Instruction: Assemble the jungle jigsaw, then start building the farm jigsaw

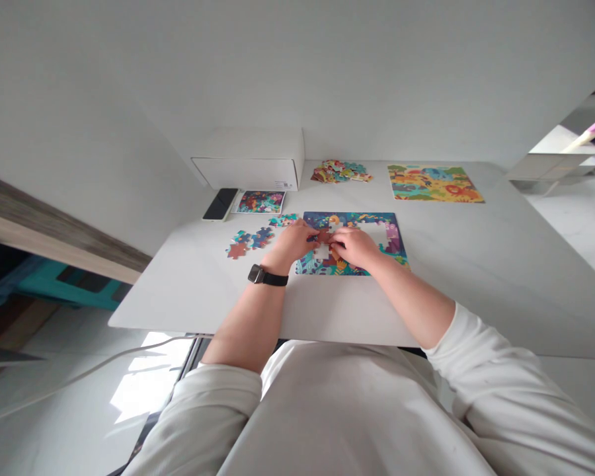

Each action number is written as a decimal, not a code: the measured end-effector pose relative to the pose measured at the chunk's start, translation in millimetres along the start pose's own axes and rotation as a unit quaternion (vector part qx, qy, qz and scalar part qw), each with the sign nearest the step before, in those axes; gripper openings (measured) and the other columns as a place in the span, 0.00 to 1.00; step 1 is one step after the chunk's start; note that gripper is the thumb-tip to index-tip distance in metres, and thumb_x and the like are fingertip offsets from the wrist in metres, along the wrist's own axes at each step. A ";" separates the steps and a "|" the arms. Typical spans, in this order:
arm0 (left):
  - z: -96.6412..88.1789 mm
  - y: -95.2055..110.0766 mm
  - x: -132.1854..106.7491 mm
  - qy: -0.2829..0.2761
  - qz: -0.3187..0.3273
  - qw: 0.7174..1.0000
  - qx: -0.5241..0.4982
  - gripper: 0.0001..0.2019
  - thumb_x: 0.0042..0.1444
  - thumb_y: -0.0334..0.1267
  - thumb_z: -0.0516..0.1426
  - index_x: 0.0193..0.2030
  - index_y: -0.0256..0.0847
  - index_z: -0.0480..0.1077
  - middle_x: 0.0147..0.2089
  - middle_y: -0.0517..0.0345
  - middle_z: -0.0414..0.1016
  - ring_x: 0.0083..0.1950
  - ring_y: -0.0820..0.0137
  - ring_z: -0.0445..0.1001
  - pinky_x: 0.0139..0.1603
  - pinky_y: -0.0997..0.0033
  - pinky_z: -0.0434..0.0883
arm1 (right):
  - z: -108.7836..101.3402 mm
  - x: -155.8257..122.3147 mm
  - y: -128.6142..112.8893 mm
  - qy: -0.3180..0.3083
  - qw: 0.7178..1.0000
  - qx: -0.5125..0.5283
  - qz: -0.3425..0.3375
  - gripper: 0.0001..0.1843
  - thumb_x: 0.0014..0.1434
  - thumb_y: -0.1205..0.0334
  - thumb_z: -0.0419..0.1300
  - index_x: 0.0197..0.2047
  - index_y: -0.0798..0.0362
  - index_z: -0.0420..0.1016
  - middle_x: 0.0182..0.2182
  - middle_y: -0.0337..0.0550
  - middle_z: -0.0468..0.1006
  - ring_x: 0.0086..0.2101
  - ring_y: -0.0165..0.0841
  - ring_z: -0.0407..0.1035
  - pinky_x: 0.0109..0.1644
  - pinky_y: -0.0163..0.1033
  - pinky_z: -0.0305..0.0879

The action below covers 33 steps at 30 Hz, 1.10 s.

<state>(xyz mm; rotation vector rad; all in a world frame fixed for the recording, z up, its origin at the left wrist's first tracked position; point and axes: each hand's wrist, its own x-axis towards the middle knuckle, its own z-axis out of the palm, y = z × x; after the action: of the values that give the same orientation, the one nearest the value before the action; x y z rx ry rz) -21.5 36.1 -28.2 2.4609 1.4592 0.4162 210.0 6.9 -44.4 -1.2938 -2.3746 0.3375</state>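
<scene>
A jigsaw puzzle with a colourful dark-blue border lies partly assembled on the table in front of me, pale gaps showing in its middle. Over its left half, a reddish-brown puzzle piece sits between my fingertips. My left hand, with a black watch on the wrist, closes on the piece's left side. From the right, my right hand has its fingers bent and pressed together at the piece's edge, covering part of the puzzle. Loose puzzle pieces lie left of my left hand.
Behind them are a picture card, a phone and a white box. A heap of other pieces lies near the wall. A yellow animal puzzle is at the back right of the white table.
</scene>
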 end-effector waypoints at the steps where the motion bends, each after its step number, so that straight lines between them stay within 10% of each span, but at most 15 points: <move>1: -0.3 0.4 -0.4 -0.002 0.001 1.000 0.002 0.17 0.60 0.42 0.66 0.55 0.45 0.86 0.54 0.45 0.82 0.58 0.52 0.79 0.61 0.59 0.75 | -0.4 0.1 -0.6 -0.001 1.000 -0.002 -0.004 0.12 0.67 0.68 0.63 0.47 0.48 0.88 0.49 0.49 0.86 0.52 0.44 0.78 0.60 0.47 0.72; 15: 2.8 -10.8 2.2 -0.015 0.063 0.998 0.022 0.14 0.63 0.41 0.63 0.52 0.44 0.86 0.48 0.47 0.85 0.59 0.53 0.78 0.63 0.58 0.74 | -9.3 0.2 -9.2 -0.059 0.997 -0.036 -0.019 0.15 0.70 0.67 0.62 0.55 0.50 0.87 0.57 0.47 0.85 0.58 0.43 0.77 0.69 0.49 0.66; 22: 8.4 1.1 1.9 0.042 0.075 0.996 0.009 0.15 0.65 0.39 0.62 0.56 0.45 0.84 0.60 0.45 0.81 0.63 0.53 0.77 0.69 0.52 0.71 | -14.4 -2.3 -6.0 -0.048 0.998 -0.046 0.008 0.21 0.69 0.71 0.58 0.60 0.49 0.85 0.59 0.47 0.84 0.58 0.43 0.76 0.66 0.46 0.68; 33: 8.7 2.5 0.4 -0.042 0.124 0.991 0.005 0.20 0.68 0.39 0.59 0.63 0.47 0.82 0.67 0.50 0.80 0.72 0.54 0.73 0.76 0.55 0.68 | -15.6 -3.0 0.0 -0.026 0.994 -0.072 0.083 0.21 0.68 0.72 0.57 0.55 0.50 0.88 0.54 0.48 0.85 0.55 0.42 0.76 0.62 0.44 0.71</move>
<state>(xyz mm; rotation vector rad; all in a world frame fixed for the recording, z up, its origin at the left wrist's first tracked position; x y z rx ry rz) -16.1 34.7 -35.3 2.6443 1.1295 0.3477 218.7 4.6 -31.3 -1.5722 -2.3768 0.2534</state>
